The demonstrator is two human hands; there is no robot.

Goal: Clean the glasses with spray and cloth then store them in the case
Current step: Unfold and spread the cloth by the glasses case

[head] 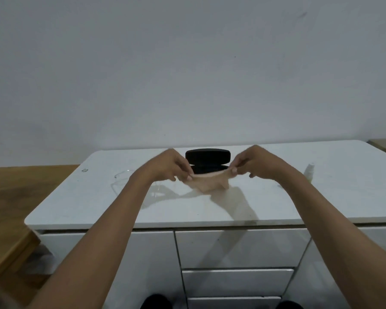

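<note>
Your black oval hard-shell glasses case [207, 161] sits open at the back of the glossy white cabinet top [276, 197], lid raised; its dark inside is mostly hidden behind your hands, so you cannot tell what it holds. Your left hand [168, 165] and right hand [254, 162] each pinch an upper corner of the thin beige cleaning cloth [210, 182], stretching it between them just above the surface. The clear-framed glasses [125, 181] lie on the top beside your left wrist. The small white spray bottle [309, 171] stands to your right; any label on it is too blurred to read.
</note>
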